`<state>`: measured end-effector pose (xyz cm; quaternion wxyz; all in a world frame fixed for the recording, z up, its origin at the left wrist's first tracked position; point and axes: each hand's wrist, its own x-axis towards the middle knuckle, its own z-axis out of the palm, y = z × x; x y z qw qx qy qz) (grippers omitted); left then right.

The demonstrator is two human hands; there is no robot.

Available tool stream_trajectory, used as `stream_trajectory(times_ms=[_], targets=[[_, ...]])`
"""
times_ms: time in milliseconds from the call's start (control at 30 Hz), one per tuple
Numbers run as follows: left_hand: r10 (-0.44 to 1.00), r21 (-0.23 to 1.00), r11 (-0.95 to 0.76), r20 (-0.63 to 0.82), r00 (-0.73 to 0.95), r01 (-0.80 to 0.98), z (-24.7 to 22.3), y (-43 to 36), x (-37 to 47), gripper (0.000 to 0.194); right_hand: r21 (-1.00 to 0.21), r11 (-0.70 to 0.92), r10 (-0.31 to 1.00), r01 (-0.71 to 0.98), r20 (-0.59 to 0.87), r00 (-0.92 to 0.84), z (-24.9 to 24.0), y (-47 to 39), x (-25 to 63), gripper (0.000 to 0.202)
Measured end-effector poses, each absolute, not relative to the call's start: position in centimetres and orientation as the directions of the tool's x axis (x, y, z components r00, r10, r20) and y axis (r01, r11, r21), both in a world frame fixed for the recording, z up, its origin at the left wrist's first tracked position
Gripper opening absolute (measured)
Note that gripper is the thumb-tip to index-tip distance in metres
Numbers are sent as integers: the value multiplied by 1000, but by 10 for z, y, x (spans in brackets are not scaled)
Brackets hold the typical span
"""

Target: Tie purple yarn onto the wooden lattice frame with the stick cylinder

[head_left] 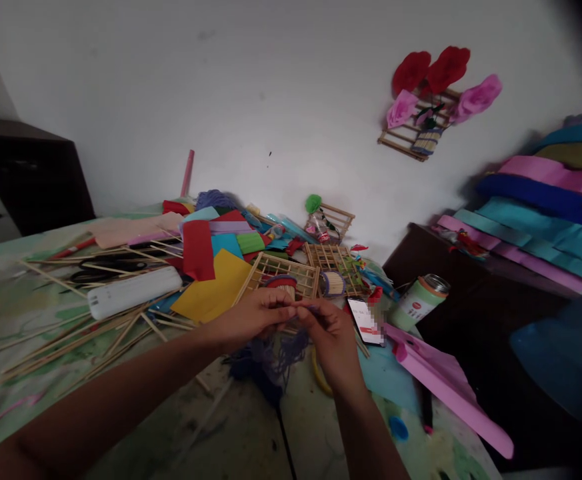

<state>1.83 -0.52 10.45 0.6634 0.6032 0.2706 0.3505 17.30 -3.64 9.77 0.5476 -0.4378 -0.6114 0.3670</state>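
Observation:
My left hand (265, 310) and my right hand (328, 330) meet over the table with their fingertips pinched together. A bit of purple yarn (313, 309) shows at the right fingers; the pinched part is mostly hidden. Beneath both hands lies a loose tangle of lilac and dark blue yarn (285, 353). Just beyond the fingers is a small stick frame (315, 283) with a red-rimmed bundle of short sticks (283, 283). Beside that stands a similar bundle with a purple band (333, 283).
Left lie thin wooden sticks (115, 333), a white power strip (135, 292) and coloured sheets (198, 250). On the right are a phone (365, 322), a green jar (421, 300) and a pink paper roll (455, 400). A flower-decorated stick frame (421, 130) hangs on the wall.

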Motion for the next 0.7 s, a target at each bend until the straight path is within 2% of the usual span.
stream_trajectory(times_ms=[133, 233, 367, 500, 700], targets=[[744, 997, -33, 72, 664, -70, 108, -5, 15, 33, -929, 344, 934, 135, 354, 52, 100, -36, 178, 17], [670, 997, -76, 67, 739, -21, 114, 0, 6, 35, -929, 356, 915, 100, 368, 166, 105, -36, 188, 18], [595, 994, -100, 22, 804, 47, 121, 16, -14, 34, -895, 438, 849, -85, 381, 366, 111, -32, 210, 18], [632, 986, -122, -11, 775, 114, 121, 33, -30, 34, -812, 512, 819, -281, 363, 444, 120, -29, 230, 16], [647, 914, -283, -42, 761, 291, 124, 50, -48, 31, -753, 590, 766, -292, 406, 498, 129, -31, 242, 9]])
